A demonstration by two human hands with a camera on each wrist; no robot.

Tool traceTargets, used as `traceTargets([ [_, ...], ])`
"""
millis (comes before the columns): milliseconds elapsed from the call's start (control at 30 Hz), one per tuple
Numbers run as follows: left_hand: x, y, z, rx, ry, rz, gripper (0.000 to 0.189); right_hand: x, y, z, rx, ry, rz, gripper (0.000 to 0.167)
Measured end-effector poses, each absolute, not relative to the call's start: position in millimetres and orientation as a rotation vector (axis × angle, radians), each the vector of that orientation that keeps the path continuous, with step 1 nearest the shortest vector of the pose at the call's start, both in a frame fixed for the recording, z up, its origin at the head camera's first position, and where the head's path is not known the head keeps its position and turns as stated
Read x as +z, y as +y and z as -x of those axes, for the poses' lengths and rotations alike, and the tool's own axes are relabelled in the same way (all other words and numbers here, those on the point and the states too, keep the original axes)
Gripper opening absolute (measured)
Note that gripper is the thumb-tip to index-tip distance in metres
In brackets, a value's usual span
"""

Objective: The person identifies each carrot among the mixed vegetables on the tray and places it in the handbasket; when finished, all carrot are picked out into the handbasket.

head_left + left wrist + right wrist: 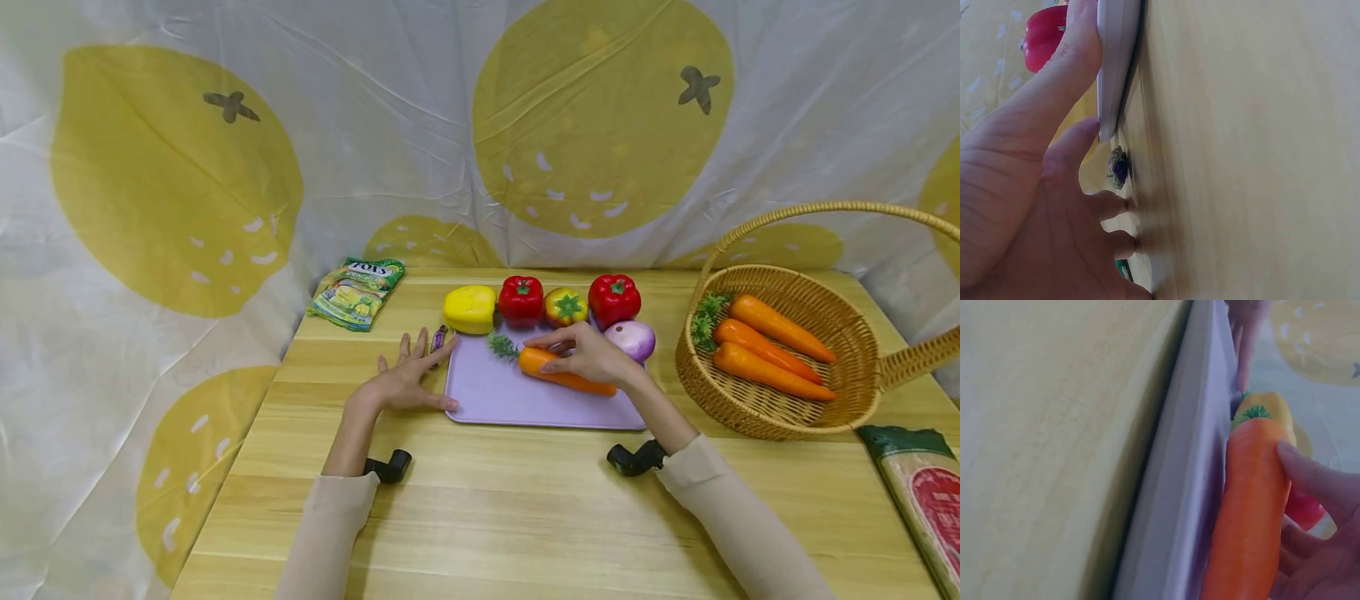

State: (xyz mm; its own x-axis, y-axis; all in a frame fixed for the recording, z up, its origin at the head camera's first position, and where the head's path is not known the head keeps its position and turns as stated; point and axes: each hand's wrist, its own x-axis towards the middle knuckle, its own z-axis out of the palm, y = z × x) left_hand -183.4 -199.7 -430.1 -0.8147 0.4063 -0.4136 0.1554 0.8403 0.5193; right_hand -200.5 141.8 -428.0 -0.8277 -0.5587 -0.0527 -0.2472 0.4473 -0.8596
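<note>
An orange carrot [572, 382] with a green leafy top lies slantwise over a pale purple tray [495, 408]. My right hand [588, 354] grips it from above, thumb on the near side and fingers on the far side; the right wrist view shows the thumb against the carrot [1250, 506]. My left hand [405, 381] is spread at the tray's left edge, its thumb and index finger touching the rim, as the left wrist view shows at the tray's side [1113, 62]. Beside its fingers lies a small purple wrapped piece [438, 338].
Along the tray's back sit a yellow pepper [469, 309], two red peppers [521, 301], a yellow-red pepper [566, 307] and a purple onion [631, 340]. A wicker basket [780, 425] holding three carrots stands right. A green candy bag [356, 293] lies back left, a long packet [918, 492] front right.
</note>
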Motion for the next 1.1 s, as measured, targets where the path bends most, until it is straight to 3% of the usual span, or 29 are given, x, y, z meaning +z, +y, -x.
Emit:
traceTargets([
  [533, -431, -201, 183, 0.649, 2.494, -0.409, 0.107, -365, 184, 173, -1.359, 2.374, 0.683, 0.043],
  [1100, -432, -200, 184, 0.634, 2.495, -0.415, 0.106, -314, 285, 153, -1.273, 2.643, 0.496, 0.043],
])
